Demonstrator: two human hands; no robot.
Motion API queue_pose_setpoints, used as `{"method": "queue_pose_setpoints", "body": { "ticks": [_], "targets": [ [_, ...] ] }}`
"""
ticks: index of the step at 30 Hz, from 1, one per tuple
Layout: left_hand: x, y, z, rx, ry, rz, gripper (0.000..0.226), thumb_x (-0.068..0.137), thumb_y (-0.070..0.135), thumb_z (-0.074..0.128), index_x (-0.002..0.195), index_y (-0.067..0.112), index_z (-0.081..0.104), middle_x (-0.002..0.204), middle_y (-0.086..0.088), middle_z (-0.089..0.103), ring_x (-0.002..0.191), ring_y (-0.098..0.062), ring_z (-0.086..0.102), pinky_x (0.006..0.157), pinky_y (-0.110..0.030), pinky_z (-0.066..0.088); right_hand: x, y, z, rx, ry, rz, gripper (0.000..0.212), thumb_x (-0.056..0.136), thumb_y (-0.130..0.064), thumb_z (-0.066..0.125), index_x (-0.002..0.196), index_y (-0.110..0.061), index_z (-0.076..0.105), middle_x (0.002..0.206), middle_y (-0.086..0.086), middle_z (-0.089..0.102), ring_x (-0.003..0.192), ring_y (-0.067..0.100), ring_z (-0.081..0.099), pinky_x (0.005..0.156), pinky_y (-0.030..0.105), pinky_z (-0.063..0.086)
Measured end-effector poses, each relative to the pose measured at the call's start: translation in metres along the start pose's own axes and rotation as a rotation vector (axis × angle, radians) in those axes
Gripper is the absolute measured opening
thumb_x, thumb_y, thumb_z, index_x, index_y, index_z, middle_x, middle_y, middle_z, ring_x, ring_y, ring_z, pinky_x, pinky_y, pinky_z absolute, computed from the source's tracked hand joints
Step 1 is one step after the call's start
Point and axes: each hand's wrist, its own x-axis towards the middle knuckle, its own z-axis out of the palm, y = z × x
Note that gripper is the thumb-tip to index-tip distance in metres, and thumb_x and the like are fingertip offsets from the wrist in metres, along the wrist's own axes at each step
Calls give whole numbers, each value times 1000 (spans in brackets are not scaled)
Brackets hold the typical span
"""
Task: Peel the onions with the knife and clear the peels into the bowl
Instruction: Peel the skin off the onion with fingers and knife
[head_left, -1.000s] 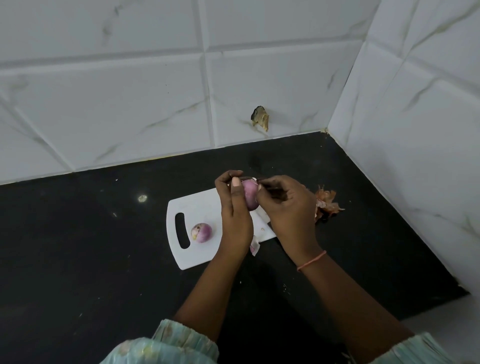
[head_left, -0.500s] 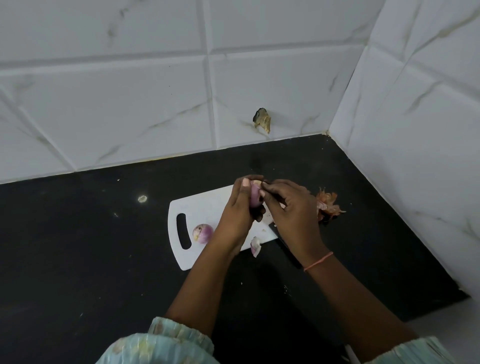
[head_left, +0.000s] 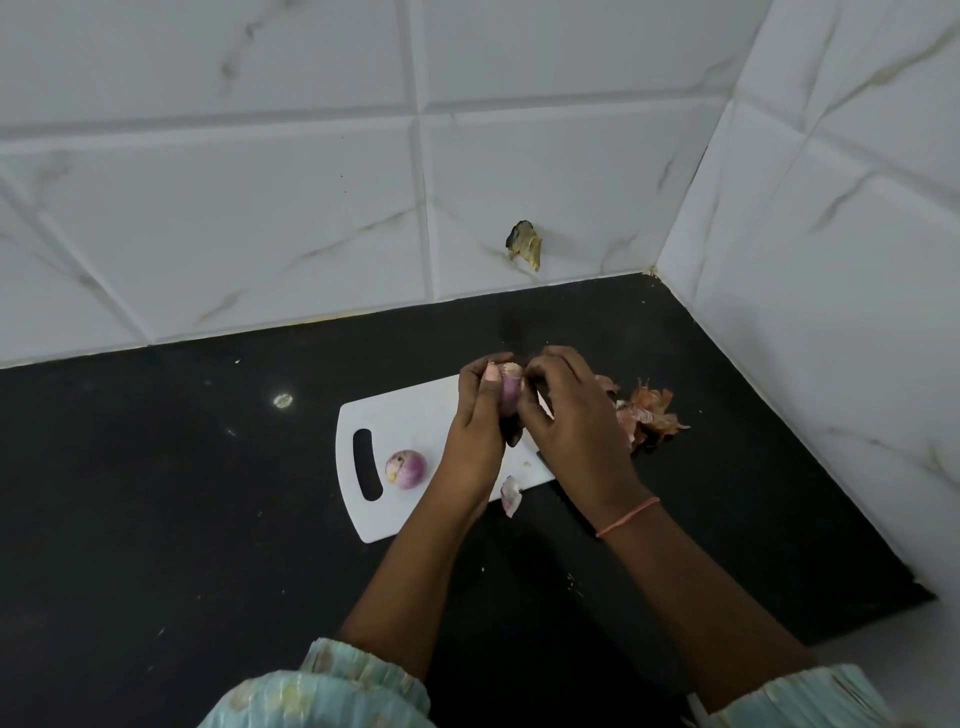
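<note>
Cupped in our left hand (head_left: 475, 431), the half-peeled onion (head_left: 510, 393) sits above the cutting board's (head_left: 410, 415) far edge; our right hand (head_left: 574, 415) pinches skin at its top. We cannot tell where the knife blade lies, so fingers risk a nick. No bowl shows; peels (head_left: 649, 415) right of the board may scatter.

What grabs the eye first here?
Both hands meet over the white cutting board: the left hand holds a purple onion while the right hand picks at its top. A second onion lies on the board near the handle slot, and a heap of orange peels sits on the black counter to the right.
</note>
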Motion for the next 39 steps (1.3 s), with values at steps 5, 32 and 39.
{"method": "queue_pose_setpoints", "body": {
  "ticks": [5,32,39],
  "targets": [
    [2,0,-6,20,-8,11,26,106,38,37,125,27,52,104,-6,64,76,-11,56,66,-27,46,3,-2,-4,119,-24,64,8,95,-12,56,98,-5,59,99,0,55,83,1,51,77,4,40],
    [9,7,-11,-57,-77,-34,24,86,31,50,107,21,57,88,3,65,80,-14,52,69,-34,39,2,-4,-19,479,-145,154,45,89,-15,71,132,-21,59,122,-8,62,111,3,61,84,16,53],
    [10,3,-15,10,-117,23,30,81,25,59,110,19,53,97,7,60,75,-5,54,64,-25,41,7,3,-20,357,-164,83,26,84,-11,75,109,-19,73,105,-6,62,97,6,62,81,15,53]
  ]
}}
